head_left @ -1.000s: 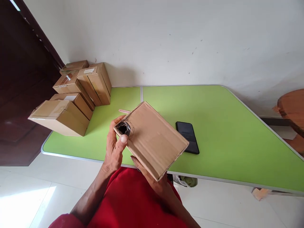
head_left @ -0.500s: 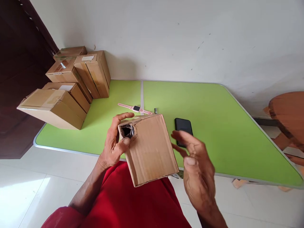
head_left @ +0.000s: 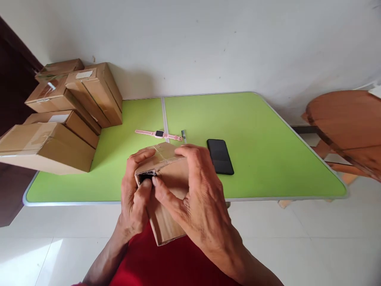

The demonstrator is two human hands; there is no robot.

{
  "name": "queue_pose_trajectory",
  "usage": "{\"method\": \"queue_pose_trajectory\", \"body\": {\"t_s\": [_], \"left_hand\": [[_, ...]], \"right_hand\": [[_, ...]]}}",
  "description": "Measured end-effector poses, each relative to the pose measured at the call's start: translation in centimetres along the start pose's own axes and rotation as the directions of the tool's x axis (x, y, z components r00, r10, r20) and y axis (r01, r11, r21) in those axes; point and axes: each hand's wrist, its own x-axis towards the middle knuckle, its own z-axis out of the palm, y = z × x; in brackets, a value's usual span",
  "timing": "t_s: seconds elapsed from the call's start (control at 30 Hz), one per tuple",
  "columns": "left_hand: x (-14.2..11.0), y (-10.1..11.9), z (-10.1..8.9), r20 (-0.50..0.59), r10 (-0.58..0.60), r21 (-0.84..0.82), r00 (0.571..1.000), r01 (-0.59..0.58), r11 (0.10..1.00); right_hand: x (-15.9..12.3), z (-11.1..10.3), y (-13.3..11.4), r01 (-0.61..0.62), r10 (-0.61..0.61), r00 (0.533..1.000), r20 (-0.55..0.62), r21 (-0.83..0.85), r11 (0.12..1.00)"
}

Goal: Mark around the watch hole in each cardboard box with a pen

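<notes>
A brown cardboard box [head_left: 166, 222] is held tilted in front of my body, over the table's front edge. Near its upper left corner is a torn hole [head_left: 145, 177] with a dark inside. My left hand [head_left: 133, 194] grips the box's left side, its thumb at the lower rim of the hole. Closed round the upper right part, my right hand [head_left: 199, 190] has its fingers over the top edge and its thumb at the hole's right rim. What lies inside the hole is too dark to make out.
On the green table [head_left: 268, 159] lie a pink-strapped smartwatch [head_left: 159, 134], a small metallic piece [head_left: 183, 135] and a black smartphone [head_left: 220, 157]. Several taped cardboard boxes [head_left: 68, 147] stand together at the left. A brown round-topped stool [head_left: 345, 123] is at the right, and a white wall rises behind.
My right hand has come in from the right and taken hold of the box, its thumb at the hole. The box top has tipped more into sight, and the view has shifted right.
</notes>
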Motion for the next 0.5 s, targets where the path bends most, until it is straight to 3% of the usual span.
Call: {"method": "queue_pose_trajectory", "body": {"t_s": [0.07, 0.17, 0.27, 0.33, 0.37, 0.4, 0.5], "left_hand": [[-0.1, 0.5, 0.2, -0.052, -0.019, -0.002, 0.998, 0.019, 1.0], [0.2, 0.8, 0.0, -0.076, -0.028, 0.009, 0.997, 0.029, 1.0], [0.7, 0.3, -0.7, -0.085, -0.045, 0.074, 0.995, 0.052, 0.996], [1.0, -0.4, -1.3, -0.101, -0.056, 0.103, 0.993, 0.067, 0.992], [1.1, -0.7, -1.5, -0.1, -0.056, 0.1, 0.993, 0.066, 0.993], [1.1, -1.0, -1.7, -0.089, -0.053, 0.086, 0.995, 0.061, 0.994], [1.1, -1.6, -2.0, -0.014, -0.071, 0.087, 0.997, 0.072, 0.994]], "right_hand": [[-0.1, 0.0, -0.5, -0.026, 0.026, 1.0, -0.009, 0.018, 1.0], [0.2, -1.0, 0.0, -0.027, 0.017, 0.997, 0.08, 0.131, 0.991], [1.0, -3.0, 3.6, -0.121, 0.105, 0.991, 0.079, 0.244, 0.962], [2.1, -3.8, 7.5, -0.262, 0.264, 0.964, -0.006, 0.109, 0.959], [2.8, -3.9, 9.6, -0.348, 0.347, 0.937, -0.036, -0.036, 0.937], [3.4, -3.6, 11.7, -0.419, 0.426, 0.905, -0.002, -0.192, 0.888], [4.9, -1.4, 16.0, -0.473, 0.543, 0.829, 0.135, -0.349, 0.809]]}}
